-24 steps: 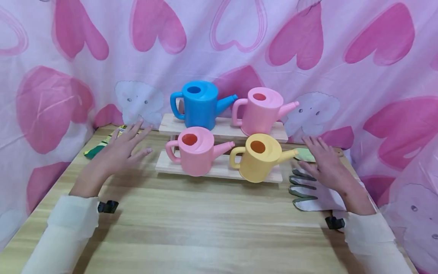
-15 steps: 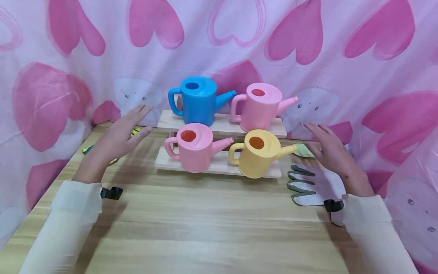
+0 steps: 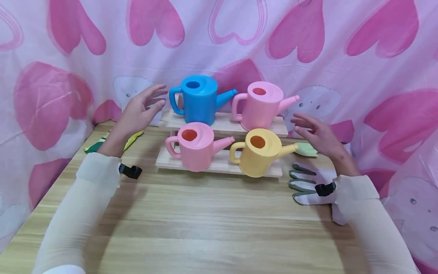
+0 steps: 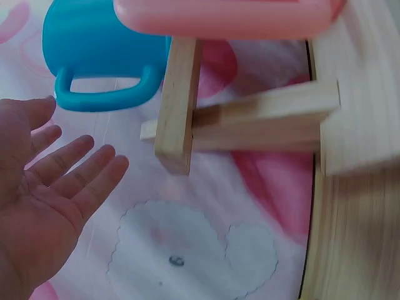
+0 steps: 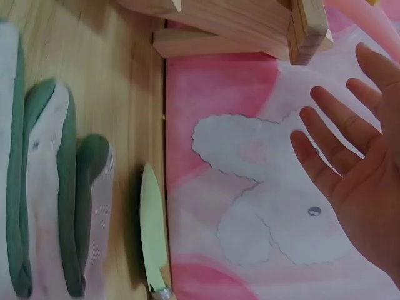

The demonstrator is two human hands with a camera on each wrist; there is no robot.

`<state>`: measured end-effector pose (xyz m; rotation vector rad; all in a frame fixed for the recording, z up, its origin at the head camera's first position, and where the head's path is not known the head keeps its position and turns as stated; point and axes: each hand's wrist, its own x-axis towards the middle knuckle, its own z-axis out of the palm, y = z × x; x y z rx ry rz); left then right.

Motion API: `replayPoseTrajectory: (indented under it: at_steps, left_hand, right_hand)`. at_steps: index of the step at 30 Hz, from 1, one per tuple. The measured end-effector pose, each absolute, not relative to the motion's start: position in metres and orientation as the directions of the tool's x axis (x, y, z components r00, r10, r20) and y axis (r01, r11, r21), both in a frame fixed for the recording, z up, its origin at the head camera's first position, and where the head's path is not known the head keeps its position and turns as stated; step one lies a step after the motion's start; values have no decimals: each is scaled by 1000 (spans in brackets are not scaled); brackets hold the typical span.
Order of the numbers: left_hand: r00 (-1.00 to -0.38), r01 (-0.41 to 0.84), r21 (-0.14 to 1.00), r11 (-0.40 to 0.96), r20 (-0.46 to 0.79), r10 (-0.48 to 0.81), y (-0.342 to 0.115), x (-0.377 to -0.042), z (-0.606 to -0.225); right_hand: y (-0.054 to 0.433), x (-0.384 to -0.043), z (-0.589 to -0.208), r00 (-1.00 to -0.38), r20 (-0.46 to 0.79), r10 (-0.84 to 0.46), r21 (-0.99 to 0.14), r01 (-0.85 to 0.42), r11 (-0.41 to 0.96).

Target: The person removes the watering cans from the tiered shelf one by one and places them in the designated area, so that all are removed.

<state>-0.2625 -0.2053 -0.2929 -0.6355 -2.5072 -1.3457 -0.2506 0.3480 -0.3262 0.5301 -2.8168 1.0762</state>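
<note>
My left hand (image 3: 142, 108) is raised just left of the blue watering can (image 3: 200, 101), fingers loosely bent, apart from its handle. In the left wrist view, the palm of the left hand (image 4: 47, 203) faces the can's handle (image 4: 109, 97) with a gap between. My right hand (image 3: 318, 133) hovers right of the back pink watering can (image 3: 261, 108), fingers loosely curved, holding nothing. A second pink watering can (image 3: 195, 148) and a yellow watering can (image 3: 260, 154) stand on the lower step of a wooden two-step stand (image 3: 219, 161); the blue and back pink cans stand on the upper step.
A grey-white gardening glove (image 3: 308, 186) lies under the right forearm. Behind it is a light green blade (image 5: 152, 225), like a trowel's. A green and yellow packet (image 3: 131, 140) lies beyond the left wrist. A pink heart-print curtain (image 3: 154, 23) hangs behind the table (image 3: 205, 228).
Both hands have moved forward and inward toward the upper step, the left one closer to the blue can. Their fingers have gone from spread to loosely bent. The watering cans stay in place.
</note>
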Motion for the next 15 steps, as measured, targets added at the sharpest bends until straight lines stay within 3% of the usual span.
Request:
replayPoseTrajectory:
  at_steps: [7, 15]
  left_hand:
    - [-915, 394, 839, 376, 319, 247, -196, -267, -295]
    - [-921, 378, 848, 371, 305, 242, -191, -269, -298]
  right_hand:
    - [335, -260, -330, -941, 117, -317, -795, -280, 537]
    - [330, -264, -333, -945, 120, -305, -809, -271, 521]
